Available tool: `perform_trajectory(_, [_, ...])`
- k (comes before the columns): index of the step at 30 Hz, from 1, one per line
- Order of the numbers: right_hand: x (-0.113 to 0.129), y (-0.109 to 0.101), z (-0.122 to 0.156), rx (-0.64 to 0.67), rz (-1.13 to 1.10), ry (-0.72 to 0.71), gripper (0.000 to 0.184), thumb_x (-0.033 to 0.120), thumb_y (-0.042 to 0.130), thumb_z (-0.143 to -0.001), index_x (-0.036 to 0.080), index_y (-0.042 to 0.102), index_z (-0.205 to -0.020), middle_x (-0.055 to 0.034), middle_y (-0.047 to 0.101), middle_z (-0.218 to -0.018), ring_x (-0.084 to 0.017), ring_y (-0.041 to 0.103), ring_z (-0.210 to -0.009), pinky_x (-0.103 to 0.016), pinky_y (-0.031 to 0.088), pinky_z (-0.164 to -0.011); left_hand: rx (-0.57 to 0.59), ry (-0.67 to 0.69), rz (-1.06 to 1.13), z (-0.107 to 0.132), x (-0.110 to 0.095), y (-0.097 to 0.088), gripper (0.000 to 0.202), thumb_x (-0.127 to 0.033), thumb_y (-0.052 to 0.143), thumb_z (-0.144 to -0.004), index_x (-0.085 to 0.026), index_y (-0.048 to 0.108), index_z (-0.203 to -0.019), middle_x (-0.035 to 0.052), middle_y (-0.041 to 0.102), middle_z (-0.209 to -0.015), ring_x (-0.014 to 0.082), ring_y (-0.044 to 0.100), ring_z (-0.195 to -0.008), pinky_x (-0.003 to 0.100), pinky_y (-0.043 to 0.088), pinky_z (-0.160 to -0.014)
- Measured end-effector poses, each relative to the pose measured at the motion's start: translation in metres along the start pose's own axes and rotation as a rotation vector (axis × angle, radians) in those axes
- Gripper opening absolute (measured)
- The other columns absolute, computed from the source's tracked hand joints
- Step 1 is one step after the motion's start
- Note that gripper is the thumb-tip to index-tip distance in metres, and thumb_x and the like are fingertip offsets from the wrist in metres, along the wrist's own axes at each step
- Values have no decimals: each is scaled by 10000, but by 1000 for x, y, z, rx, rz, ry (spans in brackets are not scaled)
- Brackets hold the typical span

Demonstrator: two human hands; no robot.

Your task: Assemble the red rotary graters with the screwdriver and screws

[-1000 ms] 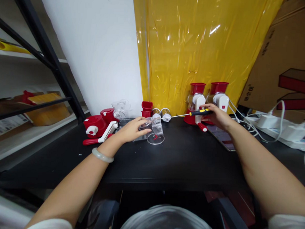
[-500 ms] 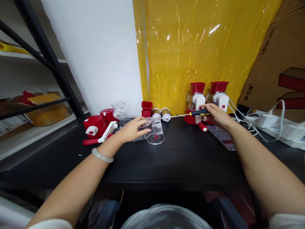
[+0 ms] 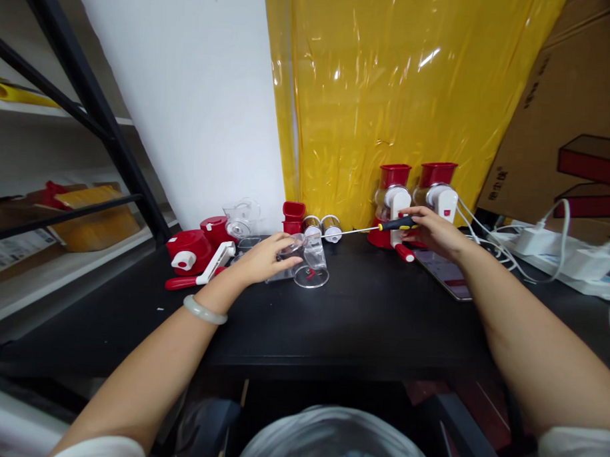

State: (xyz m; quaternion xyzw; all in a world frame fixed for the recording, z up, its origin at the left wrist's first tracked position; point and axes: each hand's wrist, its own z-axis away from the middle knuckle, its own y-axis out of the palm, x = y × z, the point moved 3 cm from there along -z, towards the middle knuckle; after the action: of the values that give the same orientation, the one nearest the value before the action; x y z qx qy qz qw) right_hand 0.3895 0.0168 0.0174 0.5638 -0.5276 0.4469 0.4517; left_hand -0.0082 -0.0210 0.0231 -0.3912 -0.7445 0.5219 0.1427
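My left hand (image 3: 270,257) grips a clear plastic housing (image 3: 314,257) from its left side, thumb and fingers around the upper part. The housing rests on the black table, its round rim toward me. A screwdriver (image 3: 396,224) with a black and yellow handle lies level in my right hand (image 3: 430,229), fingers closed on the handle's end. Its long thin shaft points left, and the tip meets the top right of the clear housing. Whether a screw sits at the tip is too small to tell.
Two red and white rotary graters (image 3: 393,198) stand behind my right hand, above a tablet (image 3: 446,273). Red bases (image 3: 189,251) and a crank handle (image 3: 216,264) lie at left. Metal drums (image 3: 332,228) and a red hopper (image 3: 293,218) sit at the back; a power strip (image 3: 588,268) is at right.
Almost nothing differs. My right hand's fingers have shifted slightly on the screwdriver handle; the left hand and the clear housing stay where they were.
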Motion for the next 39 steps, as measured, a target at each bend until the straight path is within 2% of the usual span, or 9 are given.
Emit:
perform_trajectory(4, [-1, 2, 2, -7, 32, -11, 134, 291, 584, -888, 260, 592, -1018, 4, 622, -791, -113, 629, -614, -265, 583, -617, -3, 5, 0, 0, -2, -1, 466, -549, 516, -936, -245, 595, -1282, 90, 572, -1154, 228, 587, -1001, 408, 477, -922])
perform_trajectory(8, [-3, 4, 2, -19, 60, -41, 168, 397, 619, -880, 266, 596, -982, 24, 587, -714, -99, 571, -540, -263, 569, -591, 0, 8, -12, 0, -3, -1, 475, -541, 512, -942, -224, 597, -1284, 95, 569, -1144, 226, 588, -991, 406, 477, -922])
perform_trajectory(11, [-5, 4, 0, -34, 72, -36, 172, 420, 605, -886, 267, 604, -966, 26, 566, -661, -108, 547, -510, -265, 556, -567, -4, 15, -14, 0, -2, 0, 476, -545, 513, -941, -221, 596, -1280, 95, 568, -1166, 227, 587, -1015, 407, 474, -941])
perform_trajectory(15, [-5, 3, -2, -65, 38, 38, 122, 315, 535, -907, 255, 614, -979, -9, 624, -743, -135, 601, -565, -284, 565, -574, -3, 19, -2, 0, 1, 1, 478, -557, 514, -937, -235, 589, -1282, 89, 568, -1178, 224, 591, -1012, 408, 481, -939])
perform_trajectory(17, [-4, 2, -2, -53, -6, 59, 154, 226, 501, -886, 244, 615, -987, -17, 628, -757, -144, 617, -597, -289, 570, -577, -3, 17, 0, 0, 1, 1, 481, -560, 516, -935, -233, 591, -1280, 90, 571, -1174, 227, 591, -1012, 413, 480, -943])
perform_trajectory(20, [-3, 1, -3, -37, -33, 36, 225, 139, 514, -818, 233, 628, -987, -25, 640, -796, -140, 626, -638, -278, 580, -596, -2, 12, -4, -1, 0, 0, 482, -562, 516, -934, -232, 595, -1276, 92, 570, -1173, 227, 591, -1005, 415, 481, -936])
perform_trajectory(22, [-3, 1, -3, -32, -27, 13, 227, 136, 536, -805, 236, 635, -982, -27, 652, -832, -135, 629, -646, -271, 585, -605, 0, 11, -10, 0, -1, 0, 480, -562, 513, -935, -237, 595, -1279, 91, 570, -1162, 223, 590, -987, 409, 484, -919])
perform_trajectory(33, [-3, 0, 0, -27, -10, -32, 128, 313, 619, -873, 252, 641, -984, 4, 635, -757, -104, 608, -556, -247, 570, -570, -8, 20, -13, 0, 2, 2, 473, -554, 523, -934, -253, 584, -1294, 87, 571, -1213, 229, 596, -1046, 409, 479, -958])
perform_trajectory(39, [-6, -2, -5, -39, 88, -75, 217, 447, 575, -884, 254, 643, -956, -8, 610, -653, -137, 568, -499, -292, 540, -523, -8, 8, -31, 0, 1, 1, 493, -557, 527, -931, -243, 583, -1307, 90, 564, -1231, 231, 602, -1056, 405, 476, -970])
